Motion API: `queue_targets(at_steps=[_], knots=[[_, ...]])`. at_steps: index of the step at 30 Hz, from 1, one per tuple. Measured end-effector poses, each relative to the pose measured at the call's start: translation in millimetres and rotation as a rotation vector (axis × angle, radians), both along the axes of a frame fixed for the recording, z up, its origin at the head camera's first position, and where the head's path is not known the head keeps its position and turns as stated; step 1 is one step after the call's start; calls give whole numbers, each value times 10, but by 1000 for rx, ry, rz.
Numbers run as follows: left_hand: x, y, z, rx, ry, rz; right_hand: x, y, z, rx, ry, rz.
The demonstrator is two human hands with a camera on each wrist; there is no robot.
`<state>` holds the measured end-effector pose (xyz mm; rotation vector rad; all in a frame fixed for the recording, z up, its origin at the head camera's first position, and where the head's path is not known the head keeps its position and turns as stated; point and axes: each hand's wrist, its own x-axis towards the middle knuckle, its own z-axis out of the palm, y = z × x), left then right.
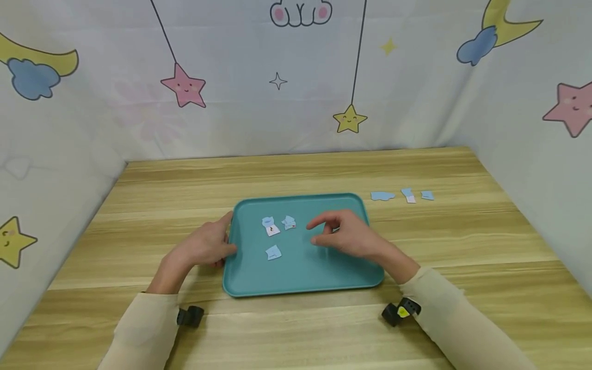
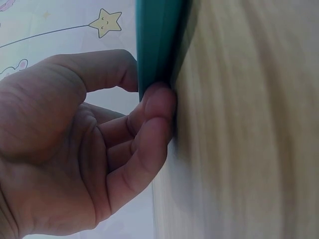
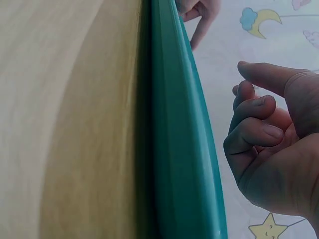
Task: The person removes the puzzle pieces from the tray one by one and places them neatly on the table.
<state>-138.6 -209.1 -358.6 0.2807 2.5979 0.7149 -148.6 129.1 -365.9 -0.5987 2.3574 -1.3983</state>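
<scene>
My left hand (image 1: 205,244) grips the left edge of a teal tray (image 1: 319,277). In the left wrist view, the thumb lies against the tray's rim (image 2: 154,45) and the other fingers curl at its underside. Above the tray's right half hovers my right hand (image 1: 347,234), with index finger and thumb apart and the other fingers bent; nothing shows between them. Small paper pieces lie on the tray: a blue-and-white piece (image 1: 272,229) at upper left, a light-blue cluster (image 1: 289,222) beside it, and a pale-blue piece (image 1: 273,252) lower down.
Beyond the tray's upper right corner, three more pieces lie on the wooden table (image 1: 287,334): a wide blue piece (image 1: 382,196), a blue-and-pink one (image 1: 408,195) and a small blue one (image 1: 427,195). A patterned white curtain (image 1: 240,113) stands behind the table.
</scene>
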Motion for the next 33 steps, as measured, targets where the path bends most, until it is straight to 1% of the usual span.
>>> queue_targets(at_steps=[9, 13, 16, 22, 26, 33], knots=[[0, -8, -9, 5, -2, -7, 56, -138, 32, 92, 4, 20], [-6, -13, -9, 11, 2, -11, 63, -232, 15, 123, 0, 24], [-13, -16, -5, 14, 7, -15, 68, -303, 0, 120, -16, 36], [-25, -14, 6, 10, 11, -20, 76, -438, -20, 103, -76, 57], [-29, -13, 10, 9, 13, -19, 80, -509, -47, 97, -88, 74], [-33, -16, 10, 9, 13, -22, 77, -581, -102, 63, -177, 42]])
